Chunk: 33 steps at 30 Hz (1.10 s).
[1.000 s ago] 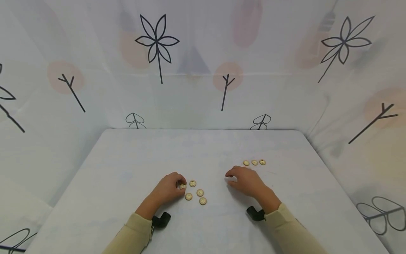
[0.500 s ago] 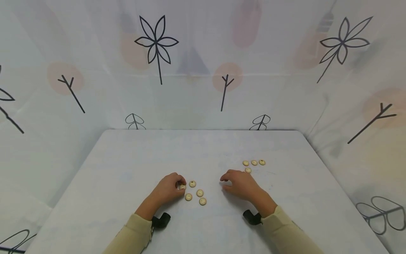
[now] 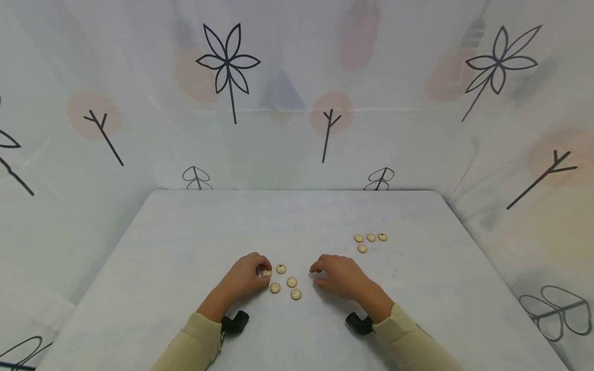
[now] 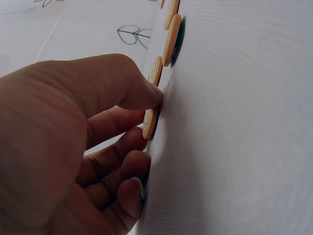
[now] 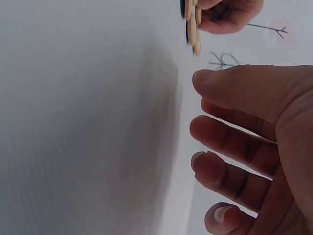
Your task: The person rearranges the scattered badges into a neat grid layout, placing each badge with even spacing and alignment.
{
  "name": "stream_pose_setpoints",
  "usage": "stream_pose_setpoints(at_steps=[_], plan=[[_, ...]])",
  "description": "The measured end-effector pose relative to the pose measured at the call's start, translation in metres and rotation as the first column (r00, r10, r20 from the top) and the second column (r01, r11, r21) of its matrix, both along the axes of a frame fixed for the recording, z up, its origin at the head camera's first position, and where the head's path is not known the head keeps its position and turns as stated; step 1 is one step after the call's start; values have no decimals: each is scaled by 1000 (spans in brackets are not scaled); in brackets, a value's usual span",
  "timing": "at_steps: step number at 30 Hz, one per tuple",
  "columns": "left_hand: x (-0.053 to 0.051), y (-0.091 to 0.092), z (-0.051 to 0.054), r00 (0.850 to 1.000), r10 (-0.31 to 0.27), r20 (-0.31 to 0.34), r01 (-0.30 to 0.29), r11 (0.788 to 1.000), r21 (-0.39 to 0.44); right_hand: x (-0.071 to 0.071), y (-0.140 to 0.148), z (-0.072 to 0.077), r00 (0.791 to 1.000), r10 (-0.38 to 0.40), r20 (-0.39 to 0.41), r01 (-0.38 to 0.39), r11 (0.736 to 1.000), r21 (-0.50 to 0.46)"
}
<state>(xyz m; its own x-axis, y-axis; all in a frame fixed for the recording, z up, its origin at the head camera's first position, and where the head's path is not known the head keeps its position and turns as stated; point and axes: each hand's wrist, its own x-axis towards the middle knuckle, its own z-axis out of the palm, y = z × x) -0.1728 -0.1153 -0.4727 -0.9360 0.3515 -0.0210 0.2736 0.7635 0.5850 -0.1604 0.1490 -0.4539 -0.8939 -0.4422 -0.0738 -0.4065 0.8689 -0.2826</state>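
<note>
As left hand (image 3: 246, 273) pinches one button (image 3: 266, 273), right hand (image 3: 341, 275) hangs relaxed, holding nothing; four loose buttons (image 3: 291, 282) lie between the hands, off right hand toward table's (image 3: 209, 221) left edge, round so no long axis; four more buttons (image 3: 370, 237) sit nearer far right corner

Buttons (image 3: 291, 282) are pale cream-yellow with thin darker rings on the face, their edges orange-tan in the left wrist view; the tabletop (image 3: 232, 216) is white with faint bluish patches. Sleeves (image 3: 187, 342) are pale khaki-yellow, the wrist devices (image 3: 235, 323) plain black. The wall cloth (image 3: 283, 154) is greyish white, printed with black outline flowers (image 3: 227, 63), black forked twigs (image 3: 327, 135) over peach-pink discs (image 3: 320, 111), and a blue-grey triangle (image 3: 281, 95).
</note>
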Motion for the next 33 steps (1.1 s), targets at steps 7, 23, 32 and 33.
stream_pose_setpoints(at_steps=[7, 23, 32, 33], plan=[[0, 0, -1, 1000, -3, 0, 3, 1000, 2, 3, -9, 1, 998, 59, -5, -59, 998, 3], [-3, -1, -5, 1000, -1, 11, 1, 1000, 16, 7, -22, -3, 989, 146, 6, -146, 989, -10], [-4, -1, -4, 1000, -6, 4, 6, 1000, 18, 10, -29, -2, 980, 200, -7, -200, 979, -33], [-4, -1, -4, 1000, -6, 4, 6, 1000, 20, 10, -29, -2, 978, 207, -9, -207, 978, -32]])
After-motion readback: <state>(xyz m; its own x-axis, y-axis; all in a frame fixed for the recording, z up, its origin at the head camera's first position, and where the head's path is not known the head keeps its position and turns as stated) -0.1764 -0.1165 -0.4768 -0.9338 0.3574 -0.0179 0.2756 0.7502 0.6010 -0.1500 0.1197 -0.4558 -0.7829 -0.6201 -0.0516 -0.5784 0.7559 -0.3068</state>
